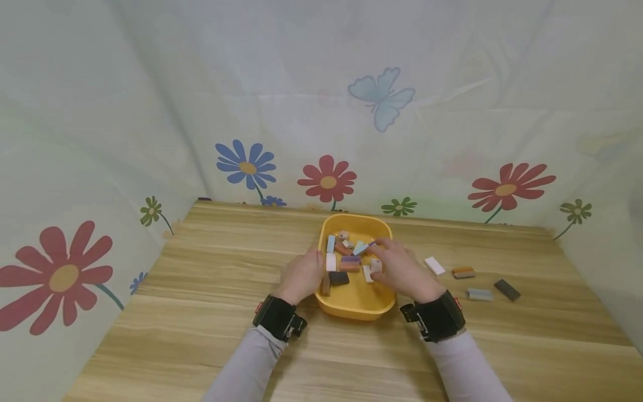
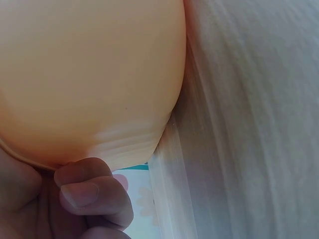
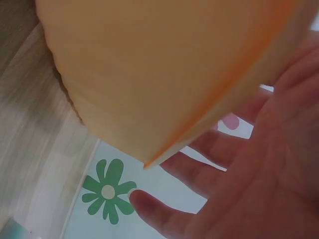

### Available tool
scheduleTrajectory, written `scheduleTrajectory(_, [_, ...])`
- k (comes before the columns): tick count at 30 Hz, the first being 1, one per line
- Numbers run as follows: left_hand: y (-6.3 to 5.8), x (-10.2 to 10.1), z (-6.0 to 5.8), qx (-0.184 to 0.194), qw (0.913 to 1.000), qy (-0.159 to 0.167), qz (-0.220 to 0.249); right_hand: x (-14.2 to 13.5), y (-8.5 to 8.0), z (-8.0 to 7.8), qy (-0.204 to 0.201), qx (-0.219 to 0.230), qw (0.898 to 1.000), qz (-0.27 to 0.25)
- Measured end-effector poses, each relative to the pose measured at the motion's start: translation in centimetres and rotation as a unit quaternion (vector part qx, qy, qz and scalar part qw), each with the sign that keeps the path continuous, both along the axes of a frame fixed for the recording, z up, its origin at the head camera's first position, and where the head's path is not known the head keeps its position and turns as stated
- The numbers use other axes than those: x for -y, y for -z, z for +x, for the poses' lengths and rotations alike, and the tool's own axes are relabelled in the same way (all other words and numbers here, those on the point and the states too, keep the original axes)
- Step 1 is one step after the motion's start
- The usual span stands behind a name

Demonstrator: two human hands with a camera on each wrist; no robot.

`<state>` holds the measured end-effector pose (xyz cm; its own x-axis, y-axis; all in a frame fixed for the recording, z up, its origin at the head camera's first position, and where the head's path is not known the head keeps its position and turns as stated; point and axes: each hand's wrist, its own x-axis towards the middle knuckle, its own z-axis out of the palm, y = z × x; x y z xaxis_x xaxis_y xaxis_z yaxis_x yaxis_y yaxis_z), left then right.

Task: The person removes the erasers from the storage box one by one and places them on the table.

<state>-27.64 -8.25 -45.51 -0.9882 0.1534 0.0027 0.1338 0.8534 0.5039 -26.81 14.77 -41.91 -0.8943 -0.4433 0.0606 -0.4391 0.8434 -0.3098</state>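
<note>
Yellow tub (image 1: pixel 354 312) held rectangular blocks (image 1: pixel 350 268) between the left hand (image 1: pixel 303 273), which gripped its rim, and the right hand (image 1: pixel 402 268), reaching inside, its hold unclear. Sorting seemed under way, next calling for a secure pinch. Rightward of both, four loose blocks (image 1: pixel 507 290) lay on the desk (image 1: pixel 201 279).

The yellow tub (image 1: pixel 354 310), cropped in both wrist views, hides its small blocks (image 1: pixel 350 267) there.

Spread fingers (image 3: pixel 154 211) extend beside the orange tub (image 3: pixel 134 74).
</note>
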Motion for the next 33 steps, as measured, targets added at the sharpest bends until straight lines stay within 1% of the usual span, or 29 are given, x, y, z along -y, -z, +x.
scheduleTrajectory(4, [0.0,0.0,0.0,0.002,1.0000,0.001,0.004,0.0,0.3,-0.1,-0.013,0.027,1.000,-0.008])
scheduleTrajectory(7, [0.0,0.1,0.0,0.000,1.0000,0.001,0.004,0.0,0.6,-0.2,-0.022,0.034,0.999,-0.008])
scheduleTrajectory(15, [0.1,0.0,0.0,0.004,1.0000,-0.002,0.009,0.5,2.1,-0.6,-0.044,-0.024,0.997,0.059])
scheduleTrajectory(20, [0.0,0.0,-0.1,0.004,1.0000,-0.003,0.003,0.6,2.4,-0.6,-0.040,-0.033,0.996,0.075])
scheduleTrajectory(26, [-0.1,0.0,-0.1,0.011,0.9999,-0.004,0.003,0.8,2.5,-0.6,-0.034,-0.041,0.996,0.067])
scheduleTrajectory(33, [0.2,-0.1,-0.1,0.007,1.0000,-0.003,0.005,1.0,2.4,-0.5,-0.017,-0.021,0.998,0.052])
